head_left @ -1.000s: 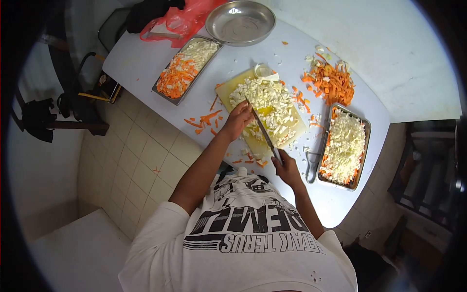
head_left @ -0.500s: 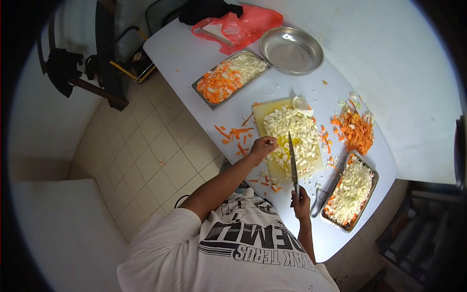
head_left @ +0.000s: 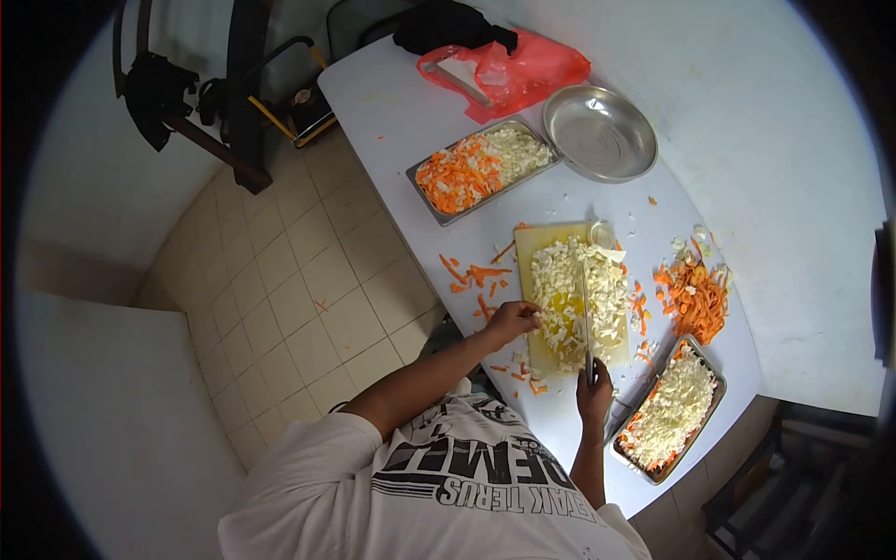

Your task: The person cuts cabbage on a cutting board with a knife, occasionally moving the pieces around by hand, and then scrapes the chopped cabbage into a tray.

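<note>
A yellow cutting board (head_left: pixel 525 245) lies on the table under a spread of chopped white vegetable (head_left: pixel 557 266), which looks like cabbage. My right hand (head_left: pixel 595 392) grips a long kitchen knife (head_left: pixel 587 322) by its handle. The blade points away from me over the chopped pieces, its edge seemingly on or just above them. At the board's left edge is my left hand (head_left: pixel 511 322), its fingertips pinched together. Whether a small piece sits between them is hard to make out. A small clear round container (head_left: pixel 602 231) stands at the board's far edge.
Metal trays hold shredded carrot and white vegetable: one at the back left (head_left: pixel 446 221), another at the right (head_left: pixel 707 411). A round steel pan (head_left: pixel 644 154) and a red plastic bag (head_left: pixel 551 70) lie farther back. Carrot shreds (head_left: pixel 695 299) are heaped at the right.
The camera view has shifted, so the table appears lower and farther right. My right hand has pushed the knife forward over the board. My left hand has drawn back slightly to the left.
</note>
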Motion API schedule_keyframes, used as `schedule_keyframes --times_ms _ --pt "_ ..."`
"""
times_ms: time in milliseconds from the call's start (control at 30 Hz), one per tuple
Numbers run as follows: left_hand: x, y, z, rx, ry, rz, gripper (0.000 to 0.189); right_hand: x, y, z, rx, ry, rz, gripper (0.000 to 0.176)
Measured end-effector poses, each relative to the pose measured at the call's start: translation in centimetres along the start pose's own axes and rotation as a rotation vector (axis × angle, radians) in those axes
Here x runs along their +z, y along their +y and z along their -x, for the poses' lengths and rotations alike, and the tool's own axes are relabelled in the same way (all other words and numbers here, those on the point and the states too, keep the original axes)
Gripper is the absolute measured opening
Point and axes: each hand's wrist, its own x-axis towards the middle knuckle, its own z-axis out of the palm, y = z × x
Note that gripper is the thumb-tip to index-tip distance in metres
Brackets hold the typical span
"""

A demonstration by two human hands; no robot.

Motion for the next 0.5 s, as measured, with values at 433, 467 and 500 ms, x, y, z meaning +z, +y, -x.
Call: schedule_keyframes --times_ms 433,467,500 --pt "-1.6 -1.2 0.2 -0.138 0.056 -0.08 0.028 -0.8 -0.2 2.9 0.076 -0.161 -0.048 0.048" --pt "-1.8 -0.9 0.5 -0.164 0.063 -0.117 0.029 -1.3 -0.4 3.8 0.131 -0.213 -0.056 0.049" --pt "-2.2 -1.0 0.6 -0.189 0.075 -0.156 0.029 -1.1 0.1 4.8 0.131 -0.215 -0.059 0.049"
